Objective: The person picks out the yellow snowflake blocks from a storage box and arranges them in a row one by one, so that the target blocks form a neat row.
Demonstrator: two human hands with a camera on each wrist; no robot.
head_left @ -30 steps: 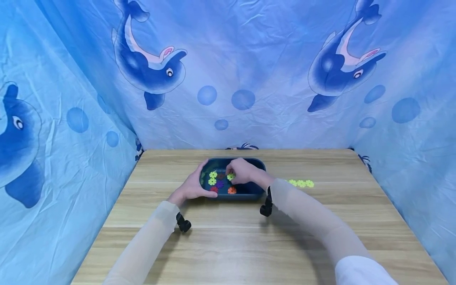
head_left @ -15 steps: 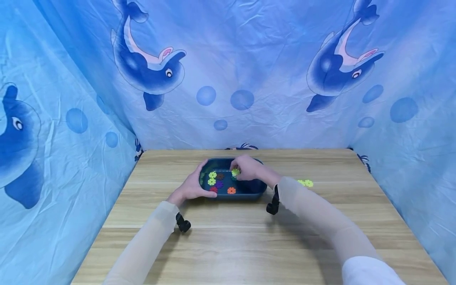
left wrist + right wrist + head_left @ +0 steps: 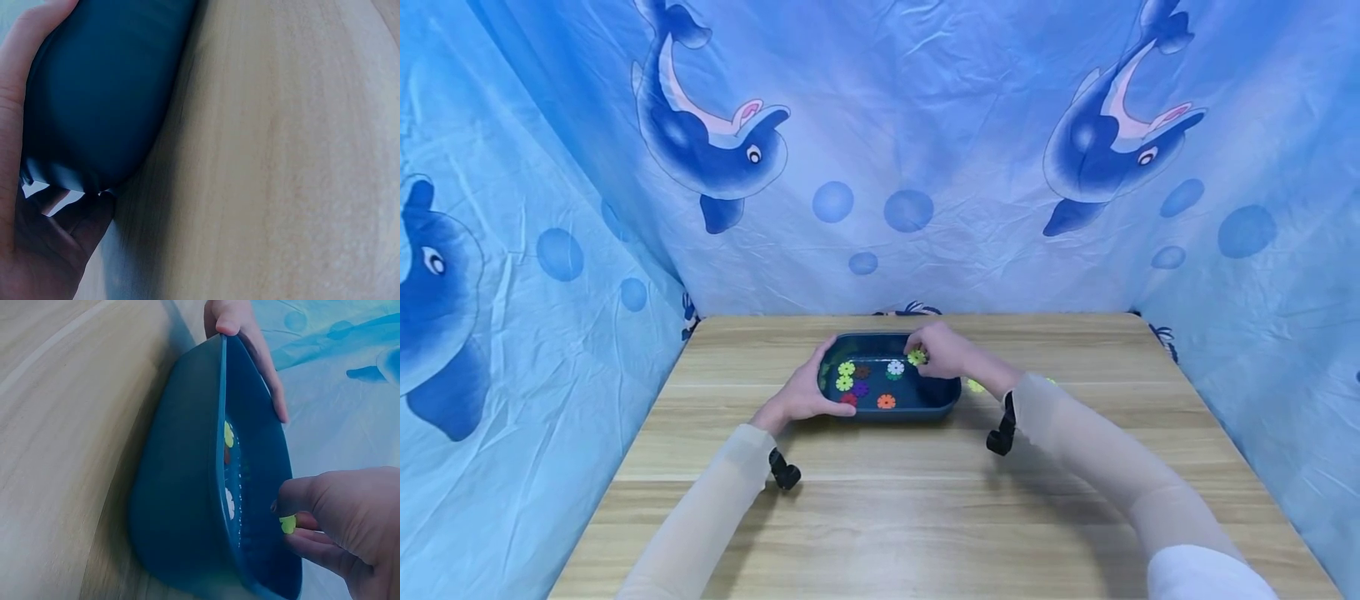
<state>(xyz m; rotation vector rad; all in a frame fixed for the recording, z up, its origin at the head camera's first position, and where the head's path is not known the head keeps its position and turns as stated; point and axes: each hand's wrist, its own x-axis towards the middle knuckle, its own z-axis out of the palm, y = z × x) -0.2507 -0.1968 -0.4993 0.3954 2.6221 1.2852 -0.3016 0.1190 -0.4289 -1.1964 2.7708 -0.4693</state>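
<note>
A dark blue plastic basin [image 3: 917, 414] stands on the table. My left hand [image 3: 803, 395] grips its left end, thumb along the front rim and fingers round the outside. Over the basin's right part, my right hand [image 3: 947, 351] pinches a yellow-green flower-shaped disc [image 3: 917, 357] between thumb and fingers. Inside lie more flower-shaped discs: a white disc [image 3: 896, 367] overlapping a teal one, an orange disc [image 3: 886, 402], a red disc [image 3: 848, 399], a purple disc [image 3: 860, 388], a brown disc [image 3: 862, 372] and yellow-green discs [image 3: 845, 383].
Right of the basin, a yellow-green disc [image 3: 975, 386] lies on the wooden table [image 3: 880, 517]; another disc [image 3: 1051, 381] peeks out behind the right forearm, which hides what is between. Blue dolphin-print cloth [image 3: 865, 108] hangs behind the table and at both sides.
My right hand has moved right inside the basin, carrying the yellow-green disc, and has uncovered the white and teal discs. My left hand has stayed on the basin's left end.
</note>
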